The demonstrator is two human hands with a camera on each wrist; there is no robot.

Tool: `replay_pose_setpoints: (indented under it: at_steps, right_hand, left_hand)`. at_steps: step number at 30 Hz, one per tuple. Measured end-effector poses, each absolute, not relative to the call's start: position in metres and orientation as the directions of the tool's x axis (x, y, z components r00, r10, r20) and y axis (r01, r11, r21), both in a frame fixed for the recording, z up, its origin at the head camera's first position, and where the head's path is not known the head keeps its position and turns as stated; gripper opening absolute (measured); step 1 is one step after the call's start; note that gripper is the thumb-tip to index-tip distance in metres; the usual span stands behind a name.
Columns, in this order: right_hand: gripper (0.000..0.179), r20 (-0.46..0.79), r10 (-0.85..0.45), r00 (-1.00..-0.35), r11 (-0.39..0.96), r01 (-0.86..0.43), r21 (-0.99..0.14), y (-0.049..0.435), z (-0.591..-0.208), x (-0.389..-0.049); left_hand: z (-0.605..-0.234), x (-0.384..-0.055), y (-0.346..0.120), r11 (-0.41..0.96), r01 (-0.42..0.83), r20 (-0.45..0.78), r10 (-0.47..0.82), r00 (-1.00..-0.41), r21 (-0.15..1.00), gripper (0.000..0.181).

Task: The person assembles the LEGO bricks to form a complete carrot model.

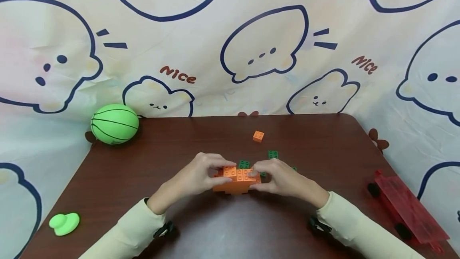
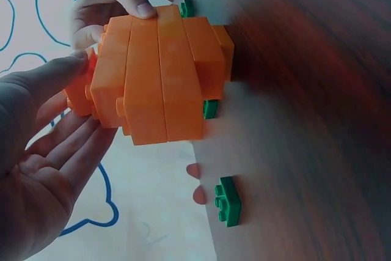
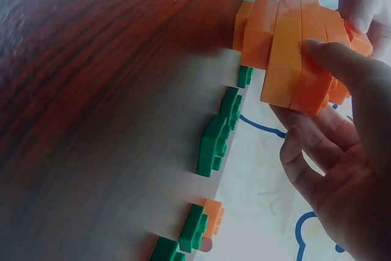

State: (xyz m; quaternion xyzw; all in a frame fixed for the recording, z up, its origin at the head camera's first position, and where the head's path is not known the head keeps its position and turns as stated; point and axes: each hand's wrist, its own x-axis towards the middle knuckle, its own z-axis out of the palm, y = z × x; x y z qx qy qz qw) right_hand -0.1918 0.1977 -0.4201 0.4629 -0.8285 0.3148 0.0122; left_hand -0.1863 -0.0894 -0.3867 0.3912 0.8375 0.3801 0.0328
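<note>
A stack of orange toy building bricks (image 1: 235, 187), wider in its middle layers and narrower at the base, stands on the brown table in front of me. My left hand (image 1: 194, 175) pinches a small orange brick (image 1: 230, 172) at the stack's upper left, thumb in front and fingers behind. From the other side, my right hand (image 1: 280, 177) grips the stack's right end, its thumb (image 3: 342, 59) pressed on the near face and its fingers behind. Studs show on the top beside the pinched brick. Green bricks (image 1: 244, 164) lie just behind the stack, partly hidden by it and the right hand.
Farther back lie a loose orange brick (image 1: 258, 136) and another green brick (image 1: 273, 154). A green ball (image 1: 115, 124) sits at the back left corner, a light green rubber duck (image 1: 64, 224) at the front left. A translucent red skateboard-like object (image 1: 409, 207) lies along the right edge.
</note>
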Motion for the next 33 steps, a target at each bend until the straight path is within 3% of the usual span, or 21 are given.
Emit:
replay_pose_setpoints:
  at_steps: [10, 33]
  right_hand:
    - [0.019, 0.349, -0.753, -0.557, 0.352, -0.790, -0.501, 0.2000, -0.4259, -0.1902]
    - [0.021, 0.358, -0.748, -0.559, 0.339, -0.786, -0.517, 0.1976, -0.4252, -0.1926]
  left_hand:
    - [-0.3875, -0.1838, -0.0877, 0.388, 0.685, 0.266, 0.716, -0.645, 0.616, 0.040]
    - [-0.3824, -0.1843, -0.0885, 0.415, 0.714, 0.268, 0.726, -0.633, 0.563, 0.043]
